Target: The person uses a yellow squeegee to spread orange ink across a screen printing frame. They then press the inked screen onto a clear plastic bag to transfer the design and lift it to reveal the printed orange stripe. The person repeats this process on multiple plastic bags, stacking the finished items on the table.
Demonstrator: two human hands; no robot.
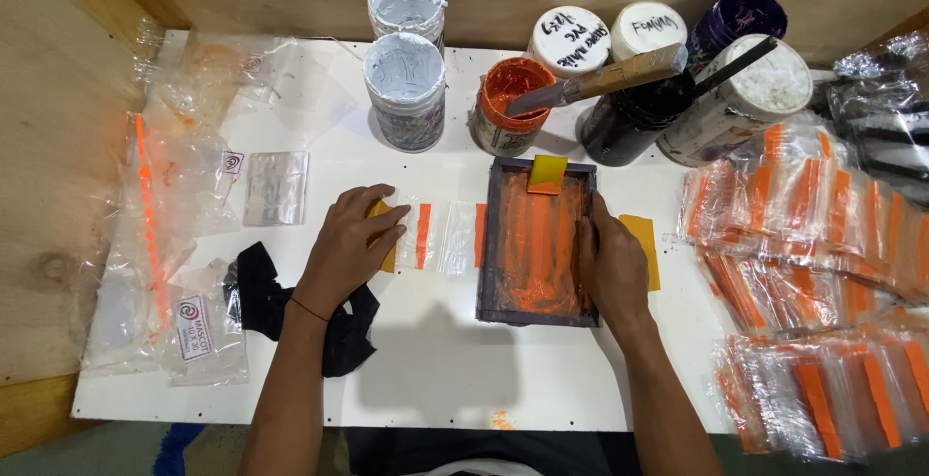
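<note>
A dark printing frame (535, 244), smeared with orange ink, lies flat near the middle of the white table (435, 360), and everything else can be placed from it. The right hand (612, 268) rests along the frame's right edge, fingers pressed against the rim, holding it down rather than gripping around it. Just left of the frame, a clear plastic bag (440, 236) with orange stripes lies flat, one end reaching under the frame's left side. The left hand (348, 249) lies flat on the far left end of that bag, fingers loosely curled over a yellow piece beneath them, pinning it to the table; it clamps nothing. A small yellow-orange squeegee (547, 174) sits on the frame's top edge. A yellow card (644, 249) peeks out to the right of the frame, partly behind the right hand. Behind the frame stands an open pot of orange ink (508, 106) with a wooden-handled knife (600, 79) resting across it, and further pots, white and dark, stand to either side of it. Left of the frame, beyond the left hand, a black rag (261, 302) lies crumpled by the wrist, with loose clear bags near it. To the right of the frame, printed bags with orange stripes (813, 282) lie in overlapping heaps.
</note>
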